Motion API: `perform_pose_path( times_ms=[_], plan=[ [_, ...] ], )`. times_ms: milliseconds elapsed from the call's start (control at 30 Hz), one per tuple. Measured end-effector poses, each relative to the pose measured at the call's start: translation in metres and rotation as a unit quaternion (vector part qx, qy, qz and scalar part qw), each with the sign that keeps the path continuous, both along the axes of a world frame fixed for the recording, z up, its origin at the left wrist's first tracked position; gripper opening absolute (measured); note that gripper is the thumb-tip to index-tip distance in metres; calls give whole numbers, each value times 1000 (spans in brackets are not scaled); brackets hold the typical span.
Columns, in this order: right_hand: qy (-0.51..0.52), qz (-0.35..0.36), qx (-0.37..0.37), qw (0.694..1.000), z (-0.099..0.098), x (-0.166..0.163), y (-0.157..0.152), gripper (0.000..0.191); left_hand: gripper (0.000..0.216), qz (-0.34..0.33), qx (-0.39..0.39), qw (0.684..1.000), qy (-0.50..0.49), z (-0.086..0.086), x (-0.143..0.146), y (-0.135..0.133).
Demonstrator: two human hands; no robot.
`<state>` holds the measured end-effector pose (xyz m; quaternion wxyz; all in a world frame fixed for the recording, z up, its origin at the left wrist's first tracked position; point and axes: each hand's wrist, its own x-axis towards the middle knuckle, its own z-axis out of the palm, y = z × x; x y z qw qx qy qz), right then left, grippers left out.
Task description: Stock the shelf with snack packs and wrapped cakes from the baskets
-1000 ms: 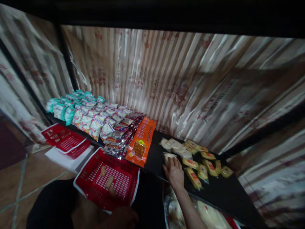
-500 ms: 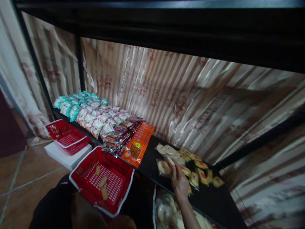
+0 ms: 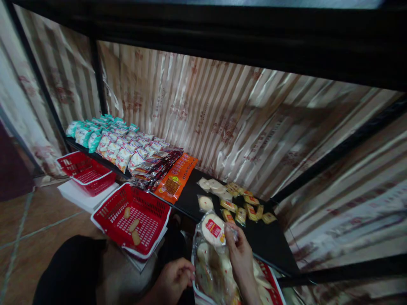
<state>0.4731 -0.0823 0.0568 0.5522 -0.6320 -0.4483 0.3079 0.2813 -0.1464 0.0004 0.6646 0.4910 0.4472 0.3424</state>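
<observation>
My right hand (image 3: 241,255) is closed on a round white pastry packet with a red label (image 3: 213,229), held just above a basket full of similar clear-wrapped pastries (image 3: 216,271). My left hand (image 3: 174,279) grips the left edge of that basket's contents, fingers curled. On the black shelf (image 3: 270,241) lie one round pastry packet (image 3: 205,203), a few more behind it (image 3: 213,186) and several small yellow snack packets (image 3: 244,209).
A red basket (image 3: 135,218) with three loose pieces sits left of my hands; another red basket (image 3: 85,173) rests on a white box. Orange packets (image 3: 176,180), dark packets (image 3: 155,165), striped bags (image 3: 122,152) and teal bags (image 3: 84,133) line the shelf. Striped curtain behind.
My right hand left the shelf, where it set down a round pastry packet, and came back to the basket, now gripping another packet. My left hand has come into view at the basket's edge.
</observation>
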Motion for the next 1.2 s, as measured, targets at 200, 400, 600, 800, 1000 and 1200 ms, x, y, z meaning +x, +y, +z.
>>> perform_pose_path(
  times_ms=[200, 400, 600, 800, 1000, 1200],
  plan=[
    [70, -35, -4, 997, -3, -4, -9, 54, 22, 36, -18, 999, 17, -5, -16, -18],
    [47, -3, 24, 999, 0, -23, -6, 51, 16, 71, 3, 997, 25, -5, -40, -15],
    [60, -13, 10, 998, -12, -35, -25, 51, 14, 52, -6, 998, 32, -5, -50, -16],
    [72, -55, 1, 996, -16, -36, -53, 49, 16, 16, -6, 1000, 23, 15, -51, -22],
    [85, 8, -6, 996, 12, -43, -61, 43, 63, 99, -21, 994, -49, 37, -49, -17],
    [97, 169, -79, 978, 30, -49, -72, 43, 70, 103, -26, 987, -118, 55, -41, -23]
  ],
)
